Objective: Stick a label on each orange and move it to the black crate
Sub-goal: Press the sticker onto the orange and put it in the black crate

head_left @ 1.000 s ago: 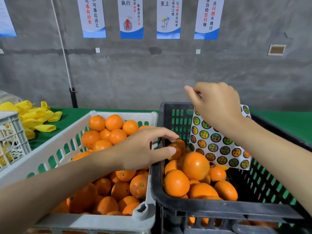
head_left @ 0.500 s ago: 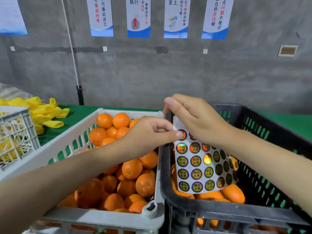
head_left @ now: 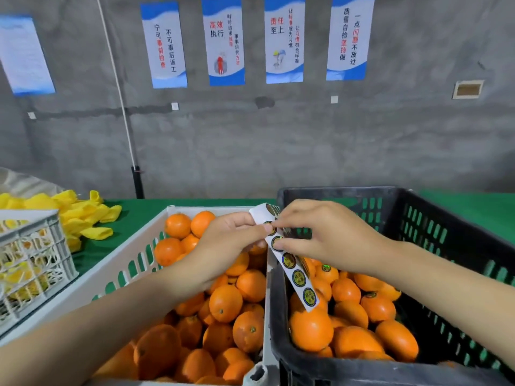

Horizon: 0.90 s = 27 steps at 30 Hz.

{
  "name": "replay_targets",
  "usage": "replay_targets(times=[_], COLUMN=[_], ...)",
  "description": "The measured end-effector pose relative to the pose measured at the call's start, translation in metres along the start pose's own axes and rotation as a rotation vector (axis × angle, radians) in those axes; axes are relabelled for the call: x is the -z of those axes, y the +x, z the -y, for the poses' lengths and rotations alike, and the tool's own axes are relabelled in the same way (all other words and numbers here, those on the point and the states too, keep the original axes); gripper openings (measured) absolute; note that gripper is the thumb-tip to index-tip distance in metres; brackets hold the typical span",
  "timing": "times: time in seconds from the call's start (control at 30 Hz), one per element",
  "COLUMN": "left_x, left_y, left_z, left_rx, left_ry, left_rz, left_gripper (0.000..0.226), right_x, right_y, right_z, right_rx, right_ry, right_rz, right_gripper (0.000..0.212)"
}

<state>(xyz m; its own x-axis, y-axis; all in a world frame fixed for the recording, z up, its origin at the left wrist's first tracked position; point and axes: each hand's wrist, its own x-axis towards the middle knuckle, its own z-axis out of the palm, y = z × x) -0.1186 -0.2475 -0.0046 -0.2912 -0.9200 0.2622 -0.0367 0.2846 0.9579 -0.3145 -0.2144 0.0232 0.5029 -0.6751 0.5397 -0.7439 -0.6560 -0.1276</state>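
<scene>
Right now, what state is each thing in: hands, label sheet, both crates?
left hand, pinches the label sheet near its top.
right hand, pinches the label sheet at one label.
label sheet, held up, hanging curled over the crates' shared edge.
white crate, heaped with oranges.
black crate, partly filled with oranges.

Label sheet [head_left: 296, 277] in left hand [head_left: 223, 246]

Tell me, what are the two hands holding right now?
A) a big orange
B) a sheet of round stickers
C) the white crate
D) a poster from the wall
B: the left hand and the right hand both pinch the top of the sticker sheet, which hangs down over the edge of the black crate.
</scene>
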Motion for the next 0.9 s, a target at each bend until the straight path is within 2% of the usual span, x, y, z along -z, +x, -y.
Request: replay_targets(times=[0.1,0.33,0.5,0.57,0.67,0.8,0.9], left_x=[0.001,0.005,0.006,0.007,0.007,0.006,0.008], left_y=[0.001,0.010,0.006,0.005,0.005,0.002,0.002], left_z=[0.000,0.009,0.007,0.006,0.005,0.004,0.005], left_rx=[0.067,0.177,0.146,0.127,0.123,0.092,0.080], left_ry=[0.011,-0.067,-0.068,-0.081,-0.111,-0.118,-0.134], left_rz=[0.033,-0.012,0.044,0.073,0.070,0.087,0.114], left_gripper=[0.014,0.040,0.030,0.016,0.022,0.011,0.022], right_x=[-0.004,-0.008,-0.005,-0.003,-0.003,-0.003,-0.003], right_y=[0.002,0.002,-0.002,-0.002,-0.003,-0.003,-0.002], right_z=[0.000,-0.003,0.001,0.001,0.001,0.005,0.005], right_rx=[-0.001,-0.038,-0.041,-0.057,-0.067,-0.058,-0.055], right_ry=[0.055,0.037,0.074,0.081,0.092,0.074,0.068], right_rz=[-0.020,-0.044,-0.040,-0.041,-0.032,-0.013,-0.020], right_gripper=[0.035,0.039,0.044,0.040,0.033,0.027,0.026])
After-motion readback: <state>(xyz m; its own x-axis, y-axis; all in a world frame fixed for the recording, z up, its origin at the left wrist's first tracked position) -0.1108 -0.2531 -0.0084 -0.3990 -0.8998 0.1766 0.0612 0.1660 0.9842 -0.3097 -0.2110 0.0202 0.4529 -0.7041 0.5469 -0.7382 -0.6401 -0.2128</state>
